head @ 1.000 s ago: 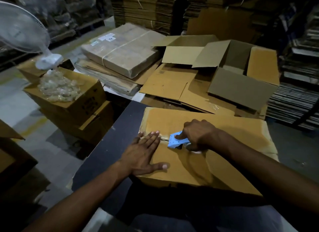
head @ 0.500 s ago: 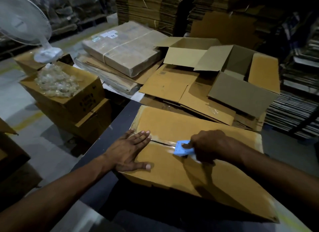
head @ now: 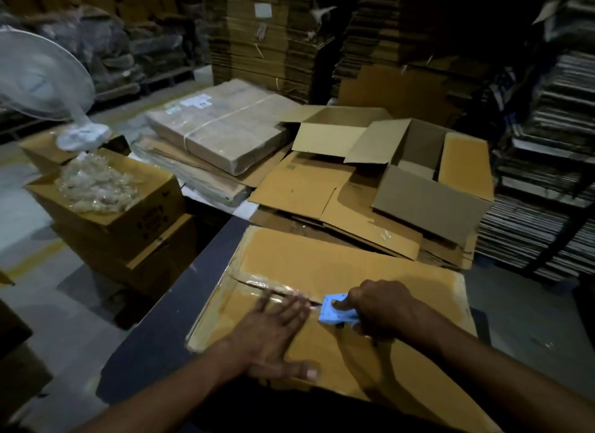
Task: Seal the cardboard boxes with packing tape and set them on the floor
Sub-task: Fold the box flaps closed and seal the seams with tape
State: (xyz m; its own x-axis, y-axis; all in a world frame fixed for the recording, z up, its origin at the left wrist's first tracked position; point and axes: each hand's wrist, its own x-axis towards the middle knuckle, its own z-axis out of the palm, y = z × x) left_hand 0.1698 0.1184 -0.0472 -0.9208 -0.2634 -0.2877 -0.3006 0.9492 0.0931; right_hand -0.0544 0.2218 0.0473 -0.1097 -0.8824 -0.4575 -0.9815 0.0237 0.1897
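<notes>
A brown cardboard box (head: 338, 265) lies closed on the dark table (head: 167, 320) in front of me. Clear tape (head: 273, 289) runs along its centre seam from the left edge. My left hand (head: 273, 332) presses flat on the near flap beside the seam, fingers straight. My right hand (head: 380, 307) grips a blue tape dispenser (head: 336, 310) on the seam, just right of my left fingertips. The tape roll itself is hidden under my right hand.
An open empty box (head: 428, 181) and flattened cardboard sheets (head: 299, 188) lie beyond the table. A wrapped bundle (head: 222, 126) sits further back. At left stand stacked boxes (head: 128, 220) holding crumpled plastic (head: 93, 184), and a white fan (head: 42, 81). Grey floor (head: 48, 287) shows at left.
The dispenser has travelled right along the seam, leaving tape behind it. My left hand slid right after it, still flat on the flap. The view shifted lower.
</notes>
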